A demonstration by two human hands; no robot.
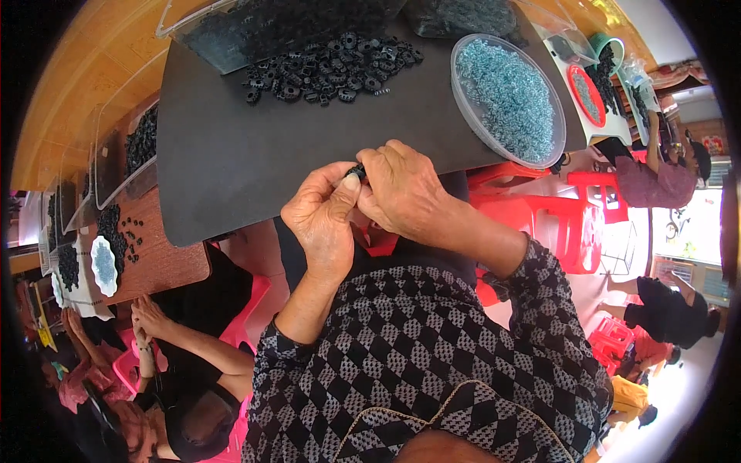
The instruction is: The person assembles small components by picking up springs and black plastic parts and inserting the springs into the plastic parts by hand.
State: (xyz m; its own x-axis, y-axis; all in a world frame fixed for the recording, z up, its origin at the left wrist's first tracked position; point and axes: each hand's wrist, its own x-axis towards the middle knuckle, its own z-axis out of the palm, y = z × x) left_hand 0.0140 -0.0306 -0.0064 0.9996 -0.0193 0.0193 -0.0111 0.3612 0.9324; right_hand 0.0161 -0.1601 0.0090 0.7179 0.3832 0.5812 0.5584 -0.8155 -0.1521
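Observation:
My left hand and my right hand meet at the near edge of a black mat. Both pinch one small black ring-shaped part between thumbs and fingertips; most of it is hidden by my fingers. A heap of similar black parts lies at the far side of the mat. To the right sits a round clear dish filled with small pale blue springs.
Clear plastic bins of dark parts stand at the far edge. A co-worker's hands work at the left beside a small white dish and more black parts. Red plastic stools stand to the right, with other people beyond.

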